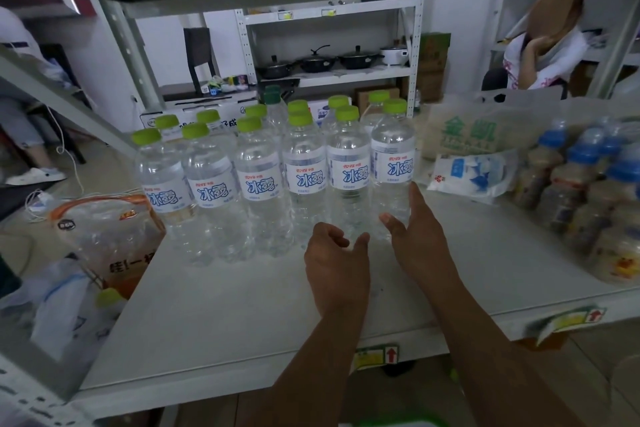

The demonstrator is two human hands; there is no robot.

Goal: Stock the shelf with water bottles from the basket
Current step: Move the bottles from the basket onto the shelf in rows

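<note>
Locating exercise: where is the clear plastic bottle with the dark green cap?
Head view, left of centre: that dark-capped bottle stands at the back behind lime-capped water bottles.

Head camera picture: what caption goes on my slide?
Empty left hand and right hand near green-capped water bottles on the shelf.

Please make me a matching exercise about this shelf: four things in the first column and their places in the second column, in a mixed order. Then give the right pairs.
Things
1. light-green-capped water bottles
2. blue-capped bottles
3. orange-trimmed package
4. pouch with blue print

Places
A. left of the water bottles
B. far right of the shelf
C. between the water bottles and the blue-capped bottles
D. standing in rows in the middle

Pairs: 1-D, 2-B, 3-A, 4-C
</note>
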